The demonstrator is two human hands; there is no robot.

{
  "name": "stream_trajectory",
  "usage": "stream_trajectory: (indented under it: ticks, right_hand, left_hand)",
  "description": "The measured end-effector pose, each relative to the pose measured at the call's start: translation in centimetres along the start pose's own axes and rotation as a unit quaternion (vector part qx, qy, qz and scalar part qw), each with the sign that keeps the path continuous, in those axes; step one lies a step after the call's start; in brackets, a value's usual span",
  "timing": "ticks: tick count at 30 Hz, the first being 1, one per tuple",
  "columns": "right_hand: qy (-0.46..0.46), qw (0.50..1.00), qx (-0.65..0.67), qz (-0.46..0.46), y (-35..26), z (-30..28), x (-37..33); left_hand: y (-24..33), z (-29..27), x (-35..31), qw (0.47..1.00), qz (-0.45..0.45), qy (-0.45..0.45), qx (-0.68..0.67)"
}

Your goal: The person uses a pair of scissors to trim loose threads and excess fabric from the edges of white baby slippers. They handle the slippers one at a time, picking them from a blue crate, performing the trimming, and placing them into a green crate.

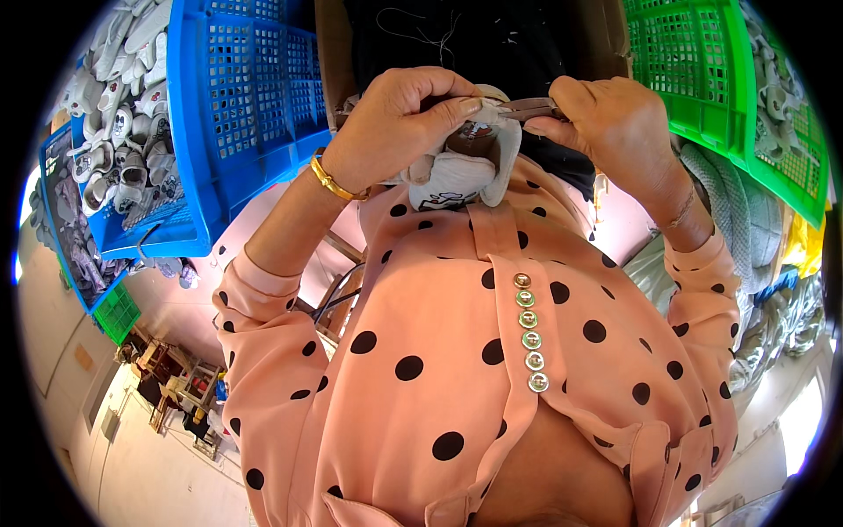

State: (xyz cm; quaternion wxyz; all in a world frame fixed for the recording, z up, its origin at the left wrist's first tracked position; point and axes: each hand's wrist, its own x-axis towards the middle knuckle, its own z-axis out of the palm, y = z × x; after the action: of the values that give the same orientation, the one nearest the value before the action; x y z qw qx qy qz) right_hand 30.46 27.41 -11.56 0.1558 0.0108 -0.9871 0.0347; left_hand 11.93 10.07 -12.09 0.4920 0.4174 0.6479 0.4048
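Just in front of my chest is a small pale grey shoe [452, 180] with a dark print on its toe and its opening facing up. My left hand [399, 123] is closed on the shoe's upper rim, thumb and fingers pinching the fabric. Level with it, my right hand [610, 127] is closed on a narrow grey-brown strip [531, 109] that runs toward the shoe's rim. Whether this strip is the shoe's strap or a slim tool, I cannot tell. My right fingers hide its outer end.
A blue plastic crate [189, 198] stands at left, beside many small pale shoes [132, 171]. At right is a green crate [689, 79], with more shoes [777, 110] past it. Dark cloth [492, 39] with loose threads lies beyond my hands. Grey fabric [746, 206] hangs below the green crate.
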Motion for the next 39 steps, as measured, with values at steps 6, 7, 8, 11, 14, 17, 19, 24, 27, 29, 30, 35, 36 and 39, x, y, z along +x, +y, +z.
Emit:
stream_trajectory:
  ticks: [6,7,8,11,14,17,19,24,27,29,30,35,36,39]
  right_hand:
    - [-0.043,0.998,0.031,0.021,-0.1,-0.5,-0.2]
    - [-0.043,0.998,0.027,0.02,-0.2,-0.5,-0.2]
    - [-0.043,0.999,0.023,0.02,-0.2,-0.5,-0.3]
    - [-0.031,0.999,0.014,0.017,-0.3,-0.3,-0.4]
    - [-0.027,0.999,0.008,0.022,-0.5,-0.3,-0.3]
    - [-0.014,0.999,0.02,0.029,-0.7,0.1,-0.3]
    - [-0.006,0.999,0.016,0.031,-0.8,0.1,-0.3]
    - [-0.004,0.999,-0.035,0.007,-1.0,-0.3,-0.1]
    - [0.011,0.998,-0.063,-0.008,-1.1,-0.4,0.2]
    - [-0.001,0.998,-0.064,-0.008,-1.2,-0.7,0.3]
    - [-0.009,0.999,-0.053,-0.003,-1.1,-0.8,0.3]
    - [0.004,0.964,0.212,0.162,-0.5,0.2,-0.1]
    - [0.003,0.95,0.254,0.182,-0.8,0.1,-0.1]
    - [0.007,0.929,0.316,0.194,-2.1,-0.3,0.1]
  left_hand:
    - [-0.2,0.2,0.0,1.0,0.022,0.015,-0.001]
    - [-0.3,0.3,0.0,0.999,0.027,0.017,0.0]
    - [-0.3,0.3,0.0,0.999,0.031,0.02,0.0]
    - [-0.2,0.2,0.0,1.0,0.017,0.016,0.002]
    - [-0.1,0.3,0.0,1.0,0.021,0.017,-0.007]
    - [0.0,0.3,0.0,1.0,0.024,0.014,0.011]
    - [0.2,0.2,-0.1,1.0,0.002,0.002,0.001]
    - [0.2,0.2,-0.1,1.0,-0.012,-0.005,-0.016]
    - [0.0,0.3,-0.1,1.0,-0.014,-0.005,-0.011]
    - [0.0,0.2,-0.1,1.0,-0.021,-0.005,-0.001]
    - [0.1,0.3,-0.1,1.0,-0.018,-0.004,0.001]
    - [0.8,0.1,-0.1,1.0,-0.002,-0.002,0.028]
    - [0.8,0.0,0.0,0.999,-0.002,-0.004,0.038]
    - [0.5,-0.5,0.6,0.998,-0.014,-0.016,0.051]
